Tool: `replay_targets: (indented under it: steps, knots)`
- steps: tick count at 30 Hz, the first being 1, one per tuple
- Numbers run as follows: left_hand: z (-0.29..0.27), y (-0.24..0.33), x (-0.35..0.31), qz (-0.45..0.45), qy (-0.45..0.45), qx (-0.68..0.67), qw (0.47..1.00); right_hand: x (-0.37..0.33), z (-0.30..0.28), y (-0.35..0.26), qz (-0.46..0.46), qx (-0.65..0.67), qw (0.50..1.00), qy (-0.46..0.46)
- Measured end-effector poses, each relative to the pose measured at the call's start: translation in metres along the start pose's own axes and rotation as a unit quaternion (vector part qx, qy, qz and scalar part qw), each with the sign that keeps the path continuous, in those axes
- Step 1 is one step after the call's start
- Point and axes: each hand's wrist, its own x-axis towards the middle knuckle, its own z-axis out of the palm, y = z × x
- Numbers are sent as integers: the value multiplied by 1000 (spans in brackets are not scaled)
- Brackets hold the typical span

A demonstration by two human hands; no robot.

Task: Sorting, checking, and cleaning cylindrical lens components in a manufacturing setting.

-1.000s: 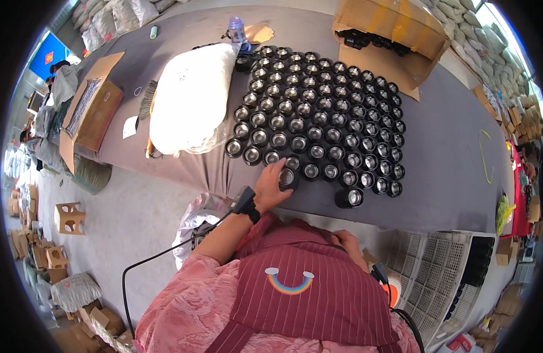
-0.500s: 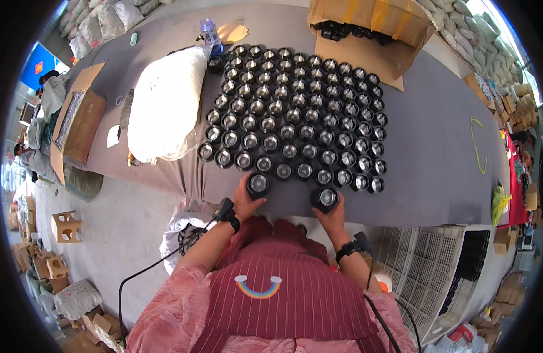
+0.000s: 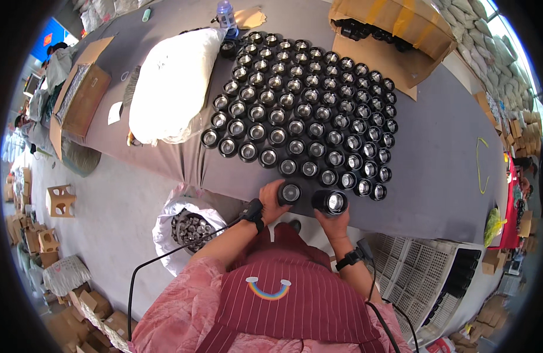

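My left hand [image 3: 273, 201] is closed round the side of a black, round, cup-shaped piece [image 3: 290, 193] with a dark grey disc inside. Just to its right, my right hand [image 3: 335, 225] grips a second black cup-shaped piece [image 3: 322, 203], tilted so that its bright silvery inside shows at the right. A small gap separates the two pieces, both at the table's near edge. Beyond them, many similar black pieces [image 3: 295, 146] stand in close rows on the grey-covered table [image 3: 436, 182], with shiny metal in their open tops.
A stuffed white bag [image 3: 171, 88] lies left of the rows, with a blue bottle [image 3: 225, 16] behind. An open carton [image 3: 395, 23] of black parts stands at the far right. Below the table are a sack of metal pieces [image 3: 192, 228] and white plastic crates [image 3: 410, 270].
My hands have come closer together, the left one moving right with its piece. The right piece is tilted more. The whole view has shifted, and more of the sack of metal pieces shows.
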Motion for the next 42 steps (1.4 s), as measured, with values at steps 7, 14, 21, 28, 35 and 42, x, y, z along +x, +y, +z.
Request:
replay_targets:
  steps: [7,14,21,28,35,42]
  knots:
    - [3,-1,-3,16,5,-18,1000,15,12,-91,-46,105,991,-61]
    - [7,-9,-4,7,43,24,999,32,51,-82,-181,-67,975,-110]
    - [16,0,9,57,14,1,998,21,47,-49,-83,27,992,-90]
    - [18,-24,-18,-122,-184,-435,873,-9,22,-81,-120,46,992,-14]
    - [79,117,4,-57,-318,-494,807,-56,-81,-54,-44,5,987,154]
    - [177,230,-13,142,-444,-357,810,-114,-203,-3,43,131,969,203]
